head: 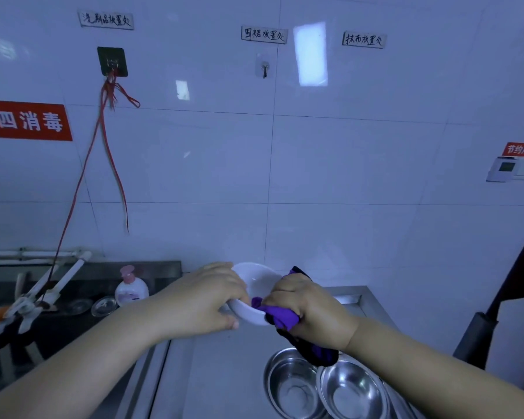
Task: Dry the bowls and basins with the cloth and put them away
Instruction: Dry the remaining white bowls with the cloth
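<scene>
Purple cloth (280,317) in right hand (307,309) hides white bowl (256,285) rim.

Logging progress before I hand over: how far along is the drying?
Nothing visibly put away yet. In hand: the left hand holds the white bowl by its rim while the right hand grips the purple cloth against it, mid-wipe. Left: two steel basins sit on the counter below; whether they are already dry I cannot tell.
</scene>
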Demonstrator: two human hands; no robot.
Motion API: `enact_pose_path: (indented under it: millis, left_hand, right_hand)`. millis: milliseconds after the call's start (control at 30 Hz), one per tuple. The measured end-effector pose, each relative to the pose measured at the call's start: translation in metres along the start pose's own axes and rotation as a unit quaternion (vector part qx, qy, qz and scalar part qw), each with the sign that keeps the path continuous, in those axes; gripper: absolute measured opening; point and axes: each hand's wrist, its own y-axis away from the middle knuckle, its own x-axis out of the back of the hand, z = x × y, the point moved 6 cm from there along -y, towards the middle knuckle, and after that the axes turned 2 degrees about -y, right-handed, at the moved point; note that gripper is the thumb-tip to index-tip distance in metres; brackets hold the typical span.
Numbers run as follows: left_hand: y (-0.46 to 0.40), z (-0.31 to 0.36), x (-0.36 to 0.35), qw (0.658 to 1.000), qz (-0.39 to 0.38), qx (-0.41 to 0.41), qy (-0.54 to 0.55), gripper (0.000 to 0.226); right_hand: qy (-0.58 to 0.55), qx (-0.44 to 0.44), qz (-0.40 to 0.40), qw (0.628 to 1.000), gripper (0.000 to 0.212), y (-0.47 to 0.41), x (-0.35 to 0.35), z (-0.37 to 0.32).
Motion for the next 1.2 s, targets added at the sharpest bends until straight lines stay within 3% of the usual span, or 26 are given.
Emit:
enact_pose_path:
  millis: [100,200,300,367,500,567,667,767,867,967,1100,1200]
  left_hand:
    - [0.001,-0.006,-0.002,0.999,-0.007,0.045,0.024,0.006]
    - [0.007,-0.017,-0.005,0.977,0.019,0.115,0.180,0.011]
    - [0.012,-0.021,-0.014,0.895,0.095,0.174,0.400,0.005]
    - [0.010,-0.013,-0.022,0.832,0.131,0.176,0.509,0.008]
    - [0.000,0.004,-0.029,0.788,0.164,0.152,0.574,0.031]
    - [-0.004,0.007,-0.028,0.771,0.183,0.151,0.590,0.034]
    - [-0.008,0.008,-0.024,0.734,0.206,0.157,0.628,0.035]
    - [-0.011,0.010,-0.021,0.699,0.202,0.144,0.671,0.036]
    - [-0.011,0.012,-0.022,0.691,0.194,0.134,0.683,0.030]
    - [-0.010,0.013,-0.024,0.718,0.190,0.128,0.658,0.029]
    - [-0.009,0.009,-0.017,0.739,0.196,0.109,0.635,0.029]
    - [-0.010,0.005,-0.009,0.729,0.210,0.091,0.646,0.027]
  right_hand:
    - [-0.031,-0.005,0.031,0.999,0.032,0.001,0.002,0.003]
    - [-0.118,-0.082,0.137,0.980,0.052,0.009,0.012,0.015]
    - [-0.214,-0.227,0.312,0.898,0.066,0.019,0.022,0.033]
    - [-0.234,-0.270,0.350,0.866,0.064,0.018,0.023,0.037]
    - [-0.222,-0.202,0.295,0.907,0.044,-0.001,0.017,0.016]
    - [-0.209,-0.177,0.298,0.914,0.051,-0.002,0.013,0.012]
    - [-0.169,-0.164,0.330,0.914,0.038,-0.003,0.013,0.004]
    - [-0.076,-0.119,0.321,0.936,0.038,-0.005,0.005,-0.010]
    - [-0.022,-0.075,0.309,0.948,0.036,-0.004,0.002,-0.015]
    - [-0.050,-0.139,0.320,0.936,0.032,-0.009,0.014,-0.005]
    - [-0.346,-0.291,0.323,0.832,0.036,-0.020,0.024,0.022]
    - [-0.440,-0.338,0.310,0.772,0.035,-0.021,0.024,0.030]
